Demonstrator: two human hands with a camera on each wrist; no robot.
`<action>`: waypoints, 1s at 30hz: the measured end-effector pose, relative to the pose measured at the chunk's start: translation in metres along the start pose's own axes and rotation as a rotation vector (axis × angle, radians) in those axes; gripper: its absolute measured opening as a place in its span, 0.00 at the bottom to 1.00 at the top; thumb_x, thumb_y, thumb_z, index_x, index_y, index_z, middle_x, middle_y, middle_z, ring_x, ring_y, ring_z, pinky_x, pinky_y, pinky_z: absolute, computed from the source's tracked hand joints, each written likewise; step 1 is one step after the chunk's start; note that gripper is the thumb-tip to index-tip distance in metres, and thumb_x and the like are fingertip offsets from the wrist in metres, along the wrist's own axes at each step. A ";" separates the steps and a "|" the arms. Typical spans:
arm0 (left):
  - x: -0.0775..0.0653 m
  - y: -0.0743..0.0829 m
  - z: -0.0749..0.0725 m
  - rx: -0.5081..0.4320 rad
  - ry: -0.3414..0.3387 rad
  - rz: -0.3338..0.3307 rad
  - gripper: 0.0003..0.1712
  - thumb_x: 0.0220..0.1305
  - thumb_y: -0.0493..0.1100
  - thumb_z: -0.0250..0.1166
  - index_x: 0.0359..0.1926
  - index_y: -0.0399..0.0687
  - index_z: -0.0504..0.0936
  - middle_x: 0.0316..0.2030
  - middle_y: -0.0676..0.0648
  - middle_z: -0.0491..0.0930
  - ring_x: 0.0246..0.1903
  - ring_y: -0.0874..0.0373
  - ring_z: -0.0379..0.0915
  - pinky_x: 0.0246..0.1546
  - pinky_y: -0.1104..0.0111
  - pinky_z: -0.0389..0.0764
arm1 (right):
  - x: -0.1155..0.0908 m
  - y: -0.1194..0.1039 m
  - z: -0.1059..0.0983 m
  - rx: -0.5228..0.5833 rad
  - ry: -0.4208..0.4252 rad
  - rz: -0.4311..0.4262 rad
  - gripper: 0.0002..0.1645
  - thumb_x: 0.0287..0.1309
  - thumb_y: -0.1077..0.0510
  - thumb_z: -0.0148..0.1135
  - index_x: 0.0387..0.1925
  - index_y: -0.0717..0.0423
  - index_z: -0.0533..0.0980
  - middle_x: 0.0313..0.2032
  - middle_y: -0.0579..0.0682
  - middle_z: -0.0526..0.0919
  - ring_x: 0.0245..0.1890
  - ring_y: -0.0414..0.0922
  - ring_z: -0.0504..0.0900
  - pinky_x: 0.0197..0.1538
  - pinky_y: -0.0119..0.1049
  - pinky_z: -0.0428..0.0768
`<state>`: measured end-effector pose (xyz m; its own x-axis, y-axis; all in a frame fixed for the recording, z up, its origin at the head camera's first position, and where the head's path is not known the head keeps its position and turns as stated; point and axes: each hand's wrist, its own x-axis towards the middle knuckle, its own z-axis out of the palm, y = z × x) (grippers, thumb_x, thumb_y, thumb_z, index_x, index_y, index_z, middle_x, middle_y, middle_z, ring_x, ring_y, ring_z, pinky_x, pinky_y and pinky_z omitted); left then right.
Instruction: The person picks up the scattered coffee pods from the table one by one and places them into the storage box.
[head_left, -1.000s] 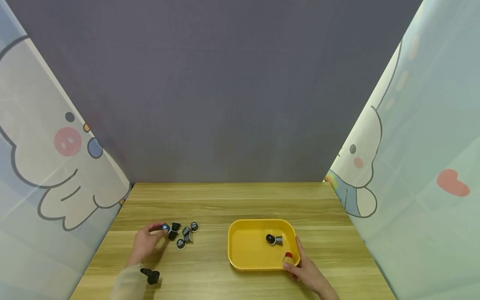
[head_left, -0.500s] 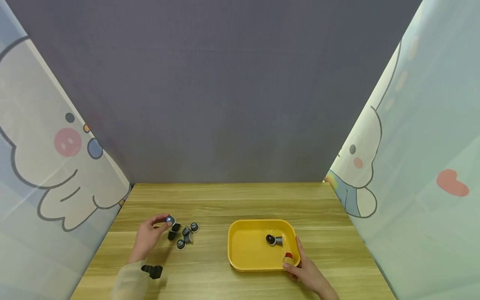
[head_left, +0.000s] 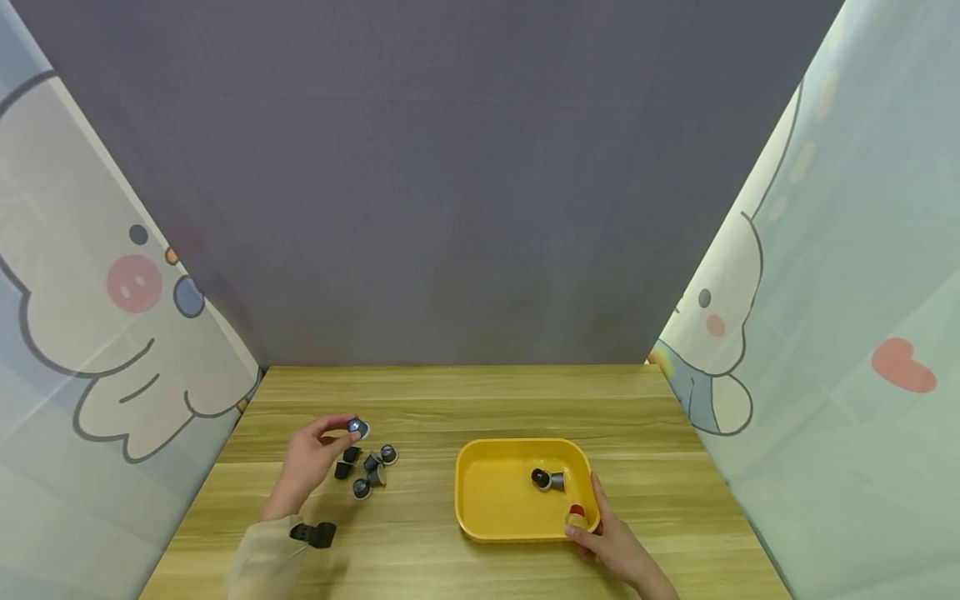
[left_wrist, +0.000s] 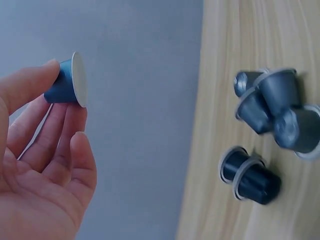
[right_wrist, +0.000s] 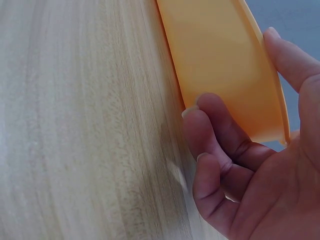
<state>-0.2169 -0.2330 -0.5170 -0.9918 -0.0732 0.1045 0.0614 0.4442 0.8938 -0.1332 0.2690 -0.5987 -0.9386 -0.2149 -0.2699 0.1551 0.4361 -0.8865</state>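
My left hand (head_left: 309,454) pinches a blue coffee capsule (head_left: 358,428) between thumb and fingers, raised over the wooden table. In the left wrist view the capsule (left_wrist: 61,85) has its pale lid facing right. Below the hand lie several loose capsules: black ones (left_wrist: 260,184) side by side and grey ones (left_wrist: 281,92) in a cluster. My right hand (head_left: 618,546) grips the near right corner of a yellow tray (head_left: 491,492); in the right wrist view its fingers curl against the tray wall (right_wrist: 225,65). Inside the tray are a black capsule (head_left: 541,477) and a grey capsule (head_left: 557,482).
A small red-topped piece (head_left: 577,510) sits in the tray's near right corner, close to the right hand. A grey backdrop (head_left: 450,208) rises behind the table's far edge. Cartoon-printed curtains (head_left: 97,317) stand at both sides.
My left hand has lifted the blue capsule from beside the black ones and carried it away and to the right. The right hand and the tray have stayed in place.
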 end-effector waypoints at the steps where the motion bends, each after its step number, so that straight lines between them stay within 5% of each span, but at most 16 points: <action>1: 0.000 0.003 0.001 -0.001 -0.007 0.004 0.22 0.63 0.48 0.72 0.56 0.45 0.83 0.50 0.41 0.82 0.38 0.55 0.81 0.36 0.69 0.81 | 0.000 0.000 0.000 -0.002 0.000 -0.002 0.63 0.67 0.48 0.64 0.78 0.49 0.26 0.23 0.53 0.79 0.24 0.46 0.77 0.29 0.32 0.74; 18: 0.003 0.036 0.035 -0.127 -0.165 0.042 0.20 0.61 0.45 0.73 0.54 0.50 0.84 0.50 0.43 0.80 0.38 0.47 0.80 0.34 0.64 0.79 | -0.001 -0.002 0.002 0.006 0.012 0.019 0.63 0.66 0.47 0.64 0.78 0.48 0.26 0.23 0.53 0.79 0.25 0.47 0.76 0.29 0.33 0.74; 30: 0.009 0.050 0.074 -0.077 -0.234 0.203 0.15 0.61 0.42 0.73 0.49 0.55 0.86 0.45 0.53 0.83 0.47 0.46 0.78 0.43 0.63 0.79 | 0.000 0.000 0.001 0.010 0.009 -0.006 0.63 0.67 0.49 0.64 0.78 0.48 0.26 0.23 0.53 0.80 0.24 0.46 0.77 0.28 0.32 0.75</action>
<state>-0.2311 -0.1457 -0.5035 -0.9567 0.2217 0.1888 0.2601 0.3587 0.8965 -0.1331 0.2678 -0.5995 -0.9424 -0.2092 -0.2611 0.1524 0.4261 -0.8917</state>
